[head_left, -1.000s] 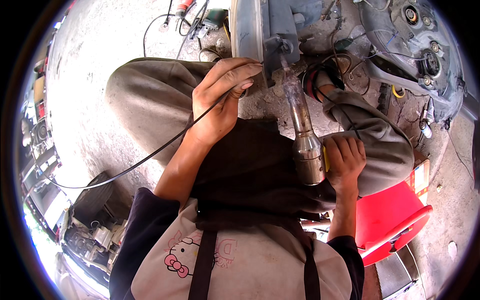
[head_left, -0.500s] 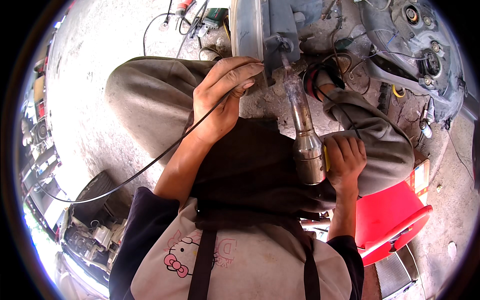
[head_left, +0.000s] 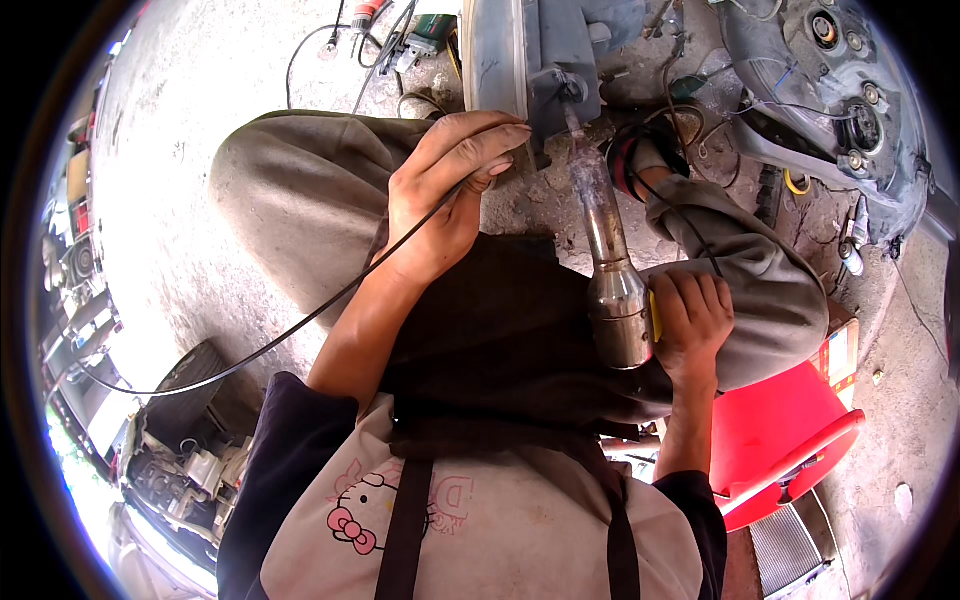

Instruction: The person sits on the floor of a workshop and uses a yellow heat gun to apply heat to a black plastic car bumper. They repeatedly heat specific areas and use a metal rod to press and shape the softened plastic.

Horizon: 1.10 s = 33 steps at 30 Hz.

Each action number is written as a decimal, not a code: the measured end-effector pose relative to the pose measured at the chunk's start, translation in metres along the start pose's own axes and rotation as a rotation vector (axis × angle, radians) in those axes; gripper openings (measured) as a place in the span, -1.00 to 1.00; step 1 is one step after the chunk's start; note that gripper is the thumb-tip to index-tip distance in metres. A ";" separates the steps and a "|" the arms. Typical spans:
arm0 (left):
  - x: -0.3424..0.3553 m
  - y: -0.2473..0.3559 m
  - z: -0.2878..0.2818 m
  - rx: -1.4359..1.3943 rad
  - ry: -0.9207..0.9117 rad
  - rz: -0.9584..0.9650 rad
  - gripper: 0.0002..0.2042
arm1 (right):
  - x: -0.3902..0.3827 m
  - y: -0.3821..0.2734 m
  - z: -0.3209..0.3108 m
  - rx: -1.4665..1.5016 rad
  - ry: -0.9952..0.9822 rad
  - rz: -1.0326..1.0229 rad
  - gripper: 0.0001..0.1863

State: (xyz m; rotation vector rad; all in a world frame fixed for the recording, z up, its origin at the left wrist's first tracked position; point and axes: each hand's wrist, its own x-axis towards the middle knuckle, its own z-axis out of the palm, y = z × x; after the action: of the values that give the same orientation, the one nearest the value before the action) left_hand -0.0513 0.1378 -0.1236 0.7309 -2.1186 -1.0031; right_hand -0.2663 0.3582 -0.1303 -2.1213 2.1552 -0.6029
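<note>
My left hand (head_left: 438, 195) is closed in a pinch on a long thin black rod (head_left: 285, 338), which bends away in a wide curve to the left. Its fingertips are beside the lower edge of a grey plastic part (head_left: 495, 60) at the top. In my right hand (head_left: 692, 318) is a hot-air gun, its fingers wrapped round the handle. The gun's metal barrel (head_left: 605, 235) is heat-stained, and its narrow nozzle (head_left: 571, 110) points up at the grey part, close to or touching it. Most of the handle is hidden by my fingers.
A large grey moulded part (head_left: 850, 100) lies at the upper right. A green power tool (head_left: 430, 35) and cables are on the floor at the upper left. A red plastic stool (head_left: 780, 440) stands at the lower right, a tyre (head_left: 190, 375) at the left.
The far bend of the black rod has risen slightly at the left. My left hand has shifted a tiny bit to the right; the gun has hardly moved.
</note>
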 end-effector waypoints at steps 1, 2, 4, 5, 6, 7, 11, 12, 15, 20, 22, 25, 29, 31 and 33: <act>0.000 0.000 0.000 0.003 0.000 -0.001 -0.80 | 0.000 0.000 -0.001 -0.001 -0.001 0.000 -0.74; 0.000 0.000 0.000 0.003 -0.001 -0.001 -0.80 | 0.000 0.000 -0.001 -0.002 -0.003 0.001 -0.74; 0.000 0.000 0.000 0.004 -0.003 0.000 -0.80 | -0.002 0.001 0.000 -0.005 -0.007 0.001 -0.73; 0.000 0.000 0.000 0.002 -0.002 -0.002 -0.80 | -0.002 0.001 0.001 -0.006 -0.008 0.001 -0.73; 0.000 0.001 0.000 0.001 -0.001 -0.004 -0.80 | -0.003 0.001 0.001 -0.007 -0.009 0.001 -0.73; -0.001 0.001 0.001 -0.001 0.000 -0.006 -0.80 | -0.003 0.001 0.000 -0.007 -0.010 0.001 -0.74; 0.000 0.000 0.000 0.011 -0.001 0.011 -0.80 | -0.002 0.000 -0.001 -0.007 -0.017 0.006 -0.74; 0.000 -0.001 0.000 0.012 0.001 0.018 -0.80 | -0.002 0.000 -0.001 -0.007 -0.012 0.006 -0.74; 0.000 -0.001 0.001 0.013 0.002 0.024 -0.80 | -0.001 0.000 0.000 -0.005 -0.005 0.005 -0.74; 0.000 0.000 0.001 0.010 0.000 0.008 -0.80 | -0.001 0.000 -0.001 -0.004 -0.014 0.004 -0.74; 0.000 0.001 0.001 0.021 -0.001 0.016 -0.80 | 0.000 0.000 -0.001 -0.001 -0.008 0.003 -0.75; 0.000 0.000 0.001 0.016 -0.004 0.017 -0.80 | 0.000 0.000 -0.001 0.002 -0.002 0.003 -0.74; 0.000 0.002 0.001 0.013 -0.006 0.011 -0.80 | -0.002 0.001 0.000 0.004 -0.002 0.001 -0.74; 0.000 0.002 0.001 0.011 -0.010 0.004 -0.79 | -0.001 0.000 0.000 -0.001 -0.004 0.001 -0.74; 0.000 0.001 0.001 0.010 -0.011 0.010 -0.79 | -0.001 0.000 0.000 -0.003 -0.006 0.001 -0.74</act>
State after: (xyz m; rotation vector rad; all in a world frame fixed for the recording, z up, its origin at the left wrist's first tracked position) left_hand -0.0521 0.1387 -0.1234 0.7204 -2.1365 -0.9939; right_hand -0.2666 0.3589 -0.1302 -2.1210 2.1546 -0.5934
